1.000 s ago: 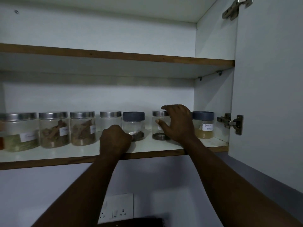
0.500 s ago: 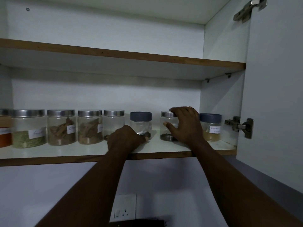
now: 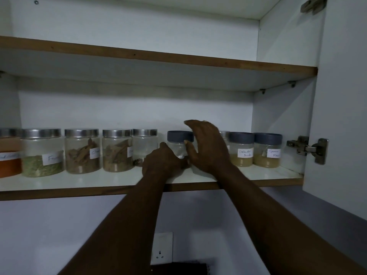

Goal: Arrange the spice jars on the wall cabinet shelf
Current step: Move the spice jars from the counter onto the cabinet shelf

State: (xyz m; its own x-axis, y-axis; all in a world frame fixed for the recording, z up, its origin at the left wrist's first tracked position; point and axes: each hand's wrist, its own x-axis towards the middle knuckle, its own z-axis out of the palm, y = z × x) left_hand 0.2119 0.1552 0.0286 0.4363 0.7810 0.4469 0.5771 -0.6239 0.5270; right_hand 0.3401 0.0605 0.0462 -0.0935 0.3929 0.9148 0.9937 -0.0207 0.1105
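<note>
Here, a wall cabinet (image 3: 284,46) stands open, seen from below. At the centre of its lower shelf (image 3: 99,181) stands the gray-lidded jar (image 3: 179,136), small, clear, upright and almost empty.

The left hand (image 3: 161,164) sits at that jar's seven o'clock, low by its base, with knuckles bent. Its fingers are hidden, so it cannot be told whether it holds the jar. The right hand (image 3: 208,149) is at the jar's three o'clock. It is open, with fingers spread and arching past the lid and the thumb against the clear wall.

Toward nine o'clock stand metal-lidded jars (image 3: 117,149) of leaves and bark, the nearest just beside the gray-lidded jar. Toward three o'clock stand two powder jars (image 3: 241,149) with paper labels.

Being nearly empty, the gray-lidded jar is likely light. It looks rigid, with a smooth wall that may slip in the palm. Glass or plastic cannot be told, so it is best treated as breakable. The safest hold is probably round the wall below the lid, since a lid may turn loose.
</note>
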